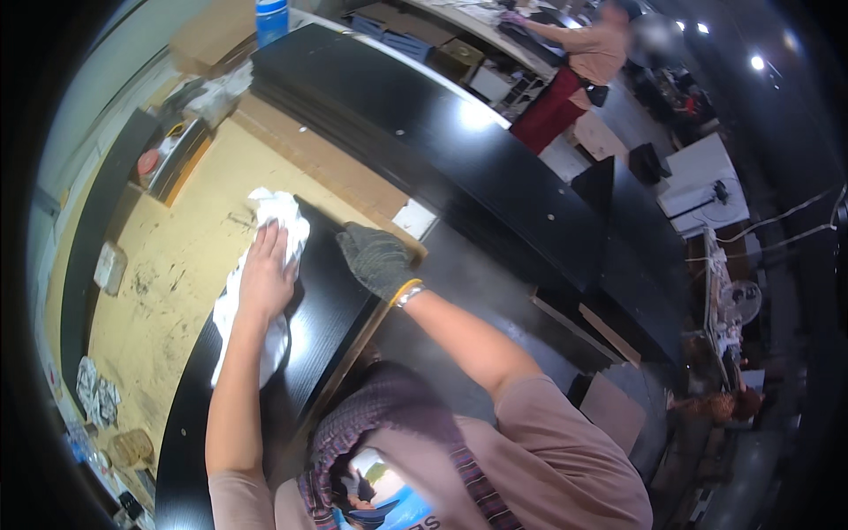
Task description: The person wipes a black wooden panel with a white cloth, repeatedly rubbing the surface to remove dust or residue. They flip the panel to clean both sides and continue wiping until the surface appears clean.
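A black wood-grain board [331, 309] lies in front of me, running from the lower left up to the middle of the head view. My bare left hand [268, 269] presses a crumpled white cloth [281, 209] onto its upper face, the fingers laid over the fabric. The cloth trails back under my wrist and forearm. On my right hand [380, 261] is a dark grey knitted glove with a yellow cuff. That hand grips the board by its right edge, close to the far corner; its fingertips are partly hidden.
Beneath the board is a stained yellowish worktop [168, 291]. A pale block [109, 268], a small open box [181, 163] and crumpled plastic [97, 391] rest there. Beyond stands a long stack of black boards [397, 124] with a blue can [271, 22] nearby. Another person [592, 62] works farther back.
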A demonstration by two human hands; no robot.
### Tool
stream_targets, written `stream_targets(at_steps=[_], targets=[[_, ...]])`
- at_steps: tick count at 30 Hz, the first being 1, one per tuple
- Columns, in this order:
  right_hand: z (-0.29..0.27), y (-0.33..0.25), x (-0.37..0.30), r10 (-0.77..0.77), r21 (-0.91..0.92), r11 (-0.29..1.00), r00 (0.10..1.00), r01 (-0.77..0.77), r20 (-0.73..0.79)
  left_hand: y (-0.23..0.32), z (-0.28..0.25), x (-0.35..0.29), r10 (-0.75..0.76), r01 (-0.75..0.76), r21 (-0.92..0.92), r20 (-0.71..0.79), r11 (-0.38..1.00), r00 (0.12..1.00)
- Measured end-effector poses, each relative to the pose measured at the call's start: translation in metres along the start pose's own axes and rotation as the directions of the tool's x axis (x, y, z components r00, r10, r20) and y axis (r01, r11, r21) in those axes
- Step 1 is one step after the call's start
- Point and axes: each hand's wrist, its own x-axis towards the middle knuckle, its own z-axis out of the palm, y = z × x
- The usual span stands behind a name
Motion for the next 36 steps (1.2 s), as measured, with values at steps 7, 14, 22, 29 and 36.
stream_targets(at_steps=[7, 14, 22, 29, 36], targets=[[0.009, 0.033, 0.002, -0.171, -0.197, 0.968, 0.984, 0.159, -0.046, 0.020, 0.002, -0.012, 0.015, -0.007, -0.081, 0.103, 0.997, 0.995], [0.012, 0.013, 0.009, -0.192, -0.238, 0.953, 0.981, 0.188, 0.007, 0.014, 0.001, 0.010, 0.016, -0.017, -0.070, -0.014, 0.997, 1.000], [0.016, 0.038, 0.004, -0.221, -0.274, 0.932, 0.972, 0.236, 0.086, 0.069, -0.024, -0.113, 0.276, -0.211, -0.293, 0.203, 0.933, 0.939], [0.014, 0.040, 0.016, -0.268, -0.179, 0.944, 0.961, 0.277, 0.073, 0.052, 0.023, -0.008, 0.087, -0.084, -0.162, 0.013, 0.983, 0.996], [0.003, 0.034, 0.021, -0.243, -0.220, 0.937, 0.959, 0.271, 0.146, -0.028, -0.018, -0.024, -0.210, 0.205, -0.060, -0.101, 0.977, 0.972]])
